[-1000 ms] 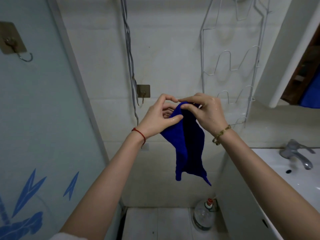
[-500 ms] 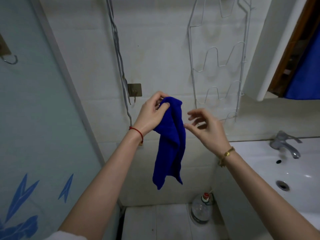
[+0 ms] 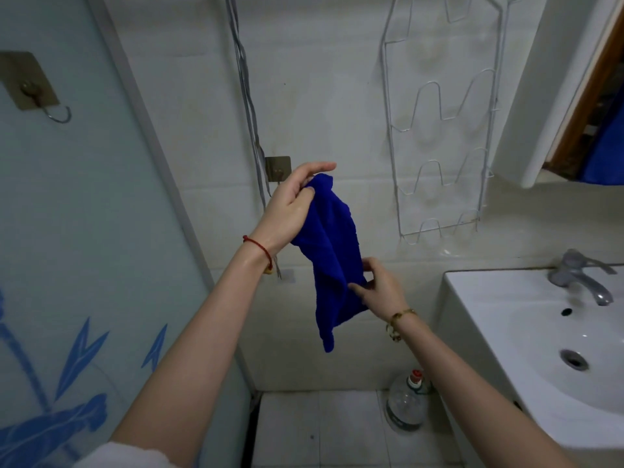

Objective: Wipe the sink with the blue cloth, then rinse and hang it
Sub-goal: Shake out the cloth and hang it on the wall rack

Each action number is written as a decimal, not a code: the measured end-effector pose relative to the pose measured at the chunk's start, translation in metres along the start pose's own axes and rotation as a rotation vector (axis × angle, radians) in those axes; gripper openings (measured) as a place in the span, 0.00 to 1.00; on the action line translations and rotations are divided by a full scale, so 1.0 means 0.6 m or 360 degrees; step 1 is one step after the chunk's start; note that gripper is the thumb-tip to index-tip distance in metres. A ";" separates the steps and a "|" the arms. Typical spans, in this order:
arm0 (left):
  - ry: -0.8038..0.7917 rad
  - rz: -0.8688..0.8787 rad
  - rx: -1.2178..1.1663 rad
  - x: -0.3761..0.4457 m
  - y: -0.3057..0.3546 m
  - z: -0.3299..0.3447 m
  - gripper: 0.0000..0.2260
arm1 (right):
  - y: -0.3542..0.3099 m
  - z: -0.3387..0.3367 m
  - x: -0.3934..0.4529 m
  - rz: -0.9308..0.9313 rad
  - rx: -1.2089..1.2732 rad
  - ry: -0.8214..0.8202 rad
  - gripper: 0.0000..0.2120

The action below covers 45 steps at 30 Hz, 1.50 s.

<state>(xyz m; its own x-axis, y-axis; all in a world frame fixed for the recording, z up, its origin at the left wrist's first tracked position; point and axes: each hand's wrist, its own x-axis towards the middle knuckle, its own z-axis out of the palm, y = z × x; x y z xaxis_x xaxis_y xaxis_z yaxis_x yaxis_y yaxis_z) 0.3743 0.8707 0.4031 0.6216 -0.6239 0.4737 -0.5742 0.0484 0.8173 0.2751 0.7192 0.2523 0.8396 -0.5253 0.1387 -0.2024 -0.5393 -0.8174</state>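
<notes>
The blue cloth [image 3: 332, 251] hangs in the air in front of the tiled wall. My left hand [image 3: 290, 206] grips its top end, just in front of a small square wall hook [image 3: 278, 168]. My right hand [image 3: 381, 287] pinches the cloth's right edge lower down, thumb above and fingers below. The cloth's bottom tip dangles free. The white sink [image 3: 489, 319] with its drain and metal tap [image 3: 579, 275] sits at the right, apart from both hands.
A wire rack [image 3: 439, 130] hangs on the wall right of the cloth. A second hook [image 3: 32, 87] sticks to the frosted glass panel on the left. A clear bottle [image 3: 407, 405] stands on the floor beside the sink cabinet. A cable [image 3: 248, 96] runs down the wall.
My right hand, which had let go of the cloth's top, dropped and pinched the cloth's lower right edge. My left hand keeps holding the top.
</notes>
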 end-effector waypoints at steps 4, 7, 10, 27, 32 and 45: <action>0.0010 -0.0147 0.0003 -0.012 -0.006 -0.018 0.23 | 0.015 0.003 0.009 0.0047 0.0060 -0.0030 0.08; 0.0000 -0.0309 0.0035 -0.019 -0.009 -0.040 0.21 | 0.021 -0.017 0.016 -0.0025 0.0090 0.0115 0.03; -0.0052 -0.0344 0.0197 -0.026 -0.021 -0.063 0.15 | 0.011 -0.050 0.027 -0.0167 0.0017 0.0191 0.07; 0.0749 -0.0080 0.0827 -0.029 -0.059 -0.106 0.05 | -0.088 -0.194 0.076 -0.0584 -0.0599 0.0710 0.07; 0.0814 0.0082 0.1030 0.005 -0.033 -0.117 0.08 | -0.137 -0.236 0.096 -0.0548 -0.0760 0.0928 0.13; 0.1051 0.0238 0.0730 0.127 0.064 -0.200 0.04 | -0.307 -0.364 0.134 -0.0861 -0.0644 0.0773 0.22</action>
<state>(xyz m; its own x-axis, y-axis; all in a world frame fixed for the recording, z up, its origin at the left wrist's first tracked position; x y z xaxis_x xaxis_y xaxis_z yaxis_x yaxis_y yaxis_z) 0.4635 0.9187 0.5103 0.6249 -0.0411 0.7796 -0.7478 -0.3184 0.5826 0.2700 0.6325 0.5363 0.5808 -0.3008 0.7565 -0.0768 -0.9453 -0.3169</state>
